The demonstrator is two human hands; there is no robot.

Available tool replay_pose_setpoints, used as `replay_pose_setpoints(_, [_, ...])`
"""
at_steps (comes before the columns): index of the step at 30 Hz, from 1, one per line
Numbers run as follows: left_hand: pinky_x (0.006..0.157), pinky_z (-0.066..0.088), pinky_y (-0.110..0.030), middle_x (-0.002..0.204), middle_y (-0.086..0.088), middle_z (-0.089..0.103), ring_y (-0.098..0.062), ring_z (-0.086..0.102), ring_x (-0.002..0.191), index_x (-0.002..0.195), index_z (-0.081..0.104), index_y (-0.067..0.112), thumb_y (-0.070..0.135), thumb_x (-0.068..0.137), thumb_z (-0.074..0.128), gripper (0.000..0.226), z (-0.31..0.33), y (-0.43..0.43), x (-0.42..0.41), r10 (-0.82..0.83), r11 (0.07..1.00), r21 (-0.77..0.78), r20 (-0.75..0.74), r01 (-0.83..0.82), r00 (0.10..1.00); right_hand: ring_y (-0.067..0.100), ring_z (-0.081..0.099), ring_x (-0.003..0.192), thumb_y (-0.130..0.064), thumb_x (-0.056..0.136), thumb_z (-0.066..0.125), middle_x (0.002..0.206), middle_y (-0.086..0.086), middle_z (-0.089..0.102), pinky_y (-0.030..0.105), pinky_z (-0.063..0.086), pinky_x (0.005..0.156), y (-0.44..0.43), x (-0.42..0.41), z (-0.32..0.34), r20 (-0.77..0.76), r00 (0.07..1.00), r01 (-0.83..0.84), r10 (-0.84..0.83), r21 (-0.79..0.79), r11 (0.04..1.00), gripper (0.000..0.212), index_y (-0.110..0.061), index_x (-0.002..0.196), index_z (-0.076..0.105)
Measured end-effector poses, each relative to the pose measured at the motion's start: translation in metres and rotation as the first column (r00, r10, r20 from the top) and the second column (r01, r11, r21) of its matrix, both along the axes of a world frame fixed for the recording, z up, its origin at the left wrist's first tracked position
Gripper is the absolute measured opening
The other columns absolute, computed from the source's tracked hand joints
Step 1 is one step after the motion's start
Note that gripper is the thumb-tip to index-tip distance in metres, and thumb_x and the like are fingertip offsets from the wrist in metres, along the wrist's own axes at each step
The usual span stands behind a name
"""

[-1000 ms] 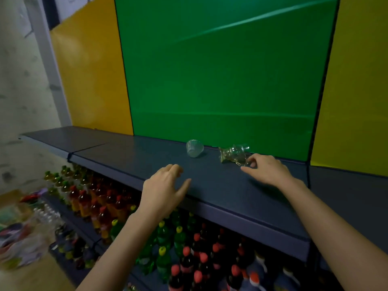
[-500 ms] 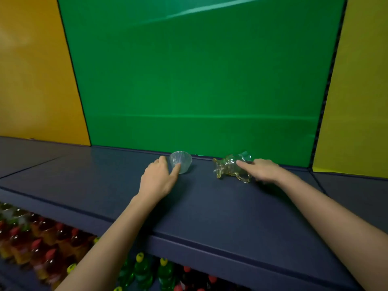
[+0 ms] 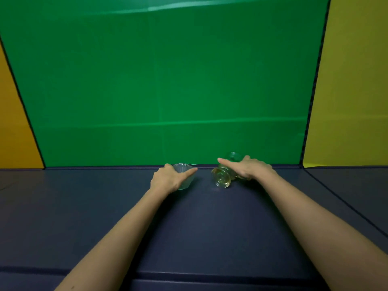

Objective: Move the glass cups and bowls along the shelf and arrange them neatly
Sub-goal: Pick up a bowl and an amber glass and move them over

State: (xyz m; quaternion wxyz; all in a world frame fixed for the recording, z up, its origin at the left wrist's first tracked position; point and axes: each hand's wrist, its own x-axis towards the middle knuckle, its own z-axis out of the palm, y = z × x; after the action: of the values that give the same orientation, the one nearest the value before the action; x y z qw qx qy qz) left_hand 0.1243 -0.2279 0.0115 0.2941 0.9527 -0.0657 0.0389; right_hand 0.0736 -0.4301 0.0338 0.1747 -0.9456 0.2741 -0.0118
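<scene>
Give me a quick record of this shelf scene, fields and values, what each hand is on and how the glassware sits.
left hand: wrapped around ribbed glass bowl, upright
right hand: on top of amber glass cup
amber glass cup: lying on its side, base facing camera
surface: dark blue shelf
backdrop: green panel, yellow panels at both sides

At frame centre, a ribbed cup (image 3: 183, 175) stands on the shelf (image 3: 105, 206) left of a tipped glass cup (image 3: 222, 177), both near the back panel (image 3: 168, 80)
</scene>
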Motion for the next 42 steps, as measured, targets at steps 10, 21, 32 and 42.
replay_pose_setpoints(10, [0.081,0.047,-0.033,0.109,-0.012,0.063,-0.028,0.058,0.098,0.100,0.060,0.004,0.062,0.059,0.071,0.072,-0.003,0.002,0.022,-0.124,0.957,-0.267,-0.032,0.111,0.992,0.034,0.048,0.121,-0.070,0.059,0.063,0.140,0.017,0.044,0.039,0.044,0.098,0.017,0.016,-0.008,0.148,0.988,0.006,-0.055,0.315,0.949,0.107,-0.003,0.137,0.033])
replay_pose_setpoints(21, [0.094,0.042,-0.035,0.120,-0.010,0.057,-0.027,0.053,0.109,0.120,0.045,0.006,0.036,0.058,0.083,0.080,0.022,0.000,-0.002,-0.250,0.854,-0.400,0.243,0.332,0.937,0.021,0.051,0.101,-0.055,0.054,0.078,0.115,0.000,0.054,0.036,0.043,0.082,0.026,-0.049,-0.007,0.573,0.818,0.023,-0.050,0.054,0.998,0.075,-0.020,0.110,0.041])
replay_pose_setpoints(32, [0.080,0.035,-0.020,0.107,0.003,0.059,-0.015,0.057,0.099,0.113,0.051,0.016,0.029,0.054,0.086,0.070,0.041,-0.054,-0.099,-0.529,0.626,-0.423,0.385,0.655,0.756,0.019,0.044,0.119,-0.036,0.052,0.087,0.119,-0.002,0.048,0.033,0.037,0.103,-0.020,-0.187,-0.002,0.736,0.665,0.133,-0.126,0.049,0.990,0.098,-0.019,0.135,0.038])
replay_pose_setpoints(42, [0.081,0.043,-0.022,0.105,0.005,0.060,-0.014,0.060,0.097,0.108,0.049,0.021,0.034,0.048,0.087,0.072,0.032,-0.197,-0.223,-0.725,0.418,-0.435,0.370,0.798,0.581,0.015,0.049,0.112,-0.035,0.045,0.089,0.108,-0.009,0.049,0.032,0.040,0.099,-0.119,-0.350,0.002,0.762,0.623,0.291,-0.179,-0.013,0.957,0.092,-0.023,0.125,0.046])
